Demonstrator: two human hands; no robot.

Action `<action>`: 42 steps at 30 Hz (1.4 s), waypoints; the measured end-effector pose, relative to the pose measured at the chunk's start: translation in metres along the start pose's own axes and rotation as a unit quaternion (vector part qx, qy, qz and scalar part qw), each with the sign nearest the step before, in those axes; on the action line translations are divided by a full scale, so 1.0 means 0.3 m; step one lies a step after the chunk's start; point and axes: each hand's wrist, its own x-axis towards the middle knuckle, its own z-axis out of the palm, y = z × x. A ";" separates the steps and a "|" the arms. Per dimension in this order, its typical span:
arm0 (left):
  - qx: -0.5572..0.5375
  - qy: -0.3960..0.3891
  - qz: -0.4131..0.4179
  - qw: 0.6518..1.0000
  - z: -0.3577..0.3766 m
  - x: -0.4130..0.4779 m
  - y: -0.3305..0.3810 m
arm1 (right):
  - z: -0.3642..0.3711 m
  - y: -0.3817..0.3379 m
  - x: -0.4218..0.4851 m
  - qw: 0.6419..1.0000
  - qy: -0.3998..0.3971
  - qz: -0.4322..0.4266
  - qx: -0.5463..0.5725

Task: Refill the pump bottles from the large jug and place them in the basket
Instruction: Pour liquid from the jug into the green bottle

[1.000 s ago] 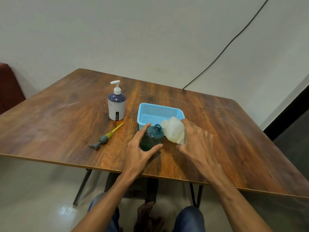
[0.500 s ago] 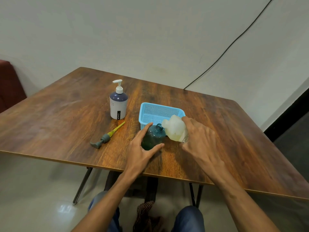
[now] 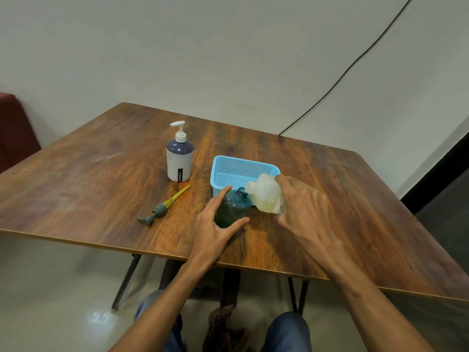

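Between the two hands, the open teal bottle (image 3: 233, 208) stands on the table (image 3: 101, 186), with the left hand (image 3: 215, 229) curled round its body. Just right of that hold, the right hand (image 3: 304, 209) grasps the tilted jug (image 3: 265, 195), spout at the bottle's mouth. A clean pour likely needs a slow tilt, a firmly braced bottle and the spout centred. The basket (image 3: 241, 168) sits just behind both grips.

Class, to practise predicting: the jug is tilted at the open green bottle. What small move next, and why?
Probably tip the jug further: its spout meets the open neck of the green bottle, which the left hand steadies while the right hand grips the jug.
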 end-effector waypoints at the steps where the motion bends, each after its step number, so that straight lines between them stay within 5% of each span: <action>1: 0.002 0.000 0.000 1.000 -0.001 -0.001 0.000 | 0.000 0.001 0.001 1.000 -0.002 0.000 -0.003; 42: 0.011 0.006 0.004 1.000 -0.005 -0.002 0.006 | -0.007 0.004 0.014 1.000 -0.002 -0.014 -0.026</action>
